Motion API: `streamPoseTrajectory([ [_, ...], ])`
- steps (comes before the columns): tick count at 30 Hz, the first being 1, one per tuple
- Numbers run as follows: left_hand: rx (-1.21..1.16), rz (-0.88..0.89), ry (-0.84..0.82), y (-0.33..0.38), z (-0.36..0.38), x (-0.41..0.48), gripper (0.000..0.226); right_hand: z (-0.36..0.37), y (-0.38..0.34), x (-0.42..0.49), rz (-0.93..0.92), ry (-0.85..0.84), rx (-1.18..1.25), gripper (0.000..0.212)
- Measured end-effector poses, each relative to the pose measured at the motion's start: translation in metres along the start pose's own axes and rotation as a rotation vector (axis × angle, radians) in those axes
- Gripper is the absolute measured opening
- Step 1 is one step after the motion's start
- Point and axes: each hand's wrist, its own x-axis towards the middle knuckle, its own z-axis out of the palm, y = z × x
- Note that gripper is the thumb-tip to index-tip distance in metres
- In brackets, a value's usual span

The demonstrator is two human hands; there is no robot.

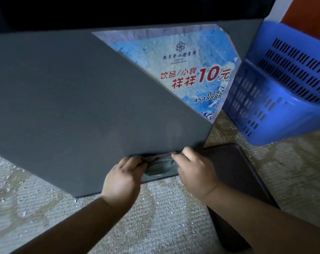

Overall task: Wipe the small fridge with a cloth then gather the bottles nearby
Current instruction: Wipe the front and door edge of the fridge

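Carpet [164, 208] | fridge [73, 98] cropped left | left hand [121, 178], right hand [195, 171] grip half-hidden cloth [161, 163]

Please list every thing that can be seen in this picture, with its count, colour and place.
fridge: one, dark grey, left and middle
sticker: one, blue with red writing, on the fridge, upper right
basket: one, blue, slotted, right of the fridge
cloth: one, grey, at the fridge's lower edge, between the hands
panel: one, dark, flat on the carpet, right
carpet: one, beige, underneath
left hand: grips the cloth
right hand: grips the cloth
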Motion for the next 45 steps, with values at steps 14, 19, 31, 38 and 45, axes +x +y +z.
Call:
streamPoseTrajectory([
  [14, 0.14, 0.14, 0.598, 0.015, -0.22, 0.085, 0.025, -0.159, -0.086, 0.166, -0.24, 0.791, 0.132, 0.035],
  [19, 0.192, 0.162, 0.665, 0.0, -0.216, 0.077, 0.022, -0.143, -0.098, 0.157, -0.209, 0.72, 0.124, 0.034],
  [31, 0.099, 0.166, 0.244, -0.059, -0.065, -0.023, 0.023, 0.002, -0.054, 0.047, -0.394, 0.156, 0.099, 0.044],
  [38, 0.1, 0.102, -0.041, -0.075, 0.005, -0.057, 0.012, 0.072, -0.041, 0.001, -0.475, -0.044, -0.077, 0.016],
  [45, 0.144, -0.067, -0.361, -0.086, 0.057, -0.075, 0.038, 0.115, -0.041, -0.021, -0.358, -0.211, -0.136, 0.027],
])
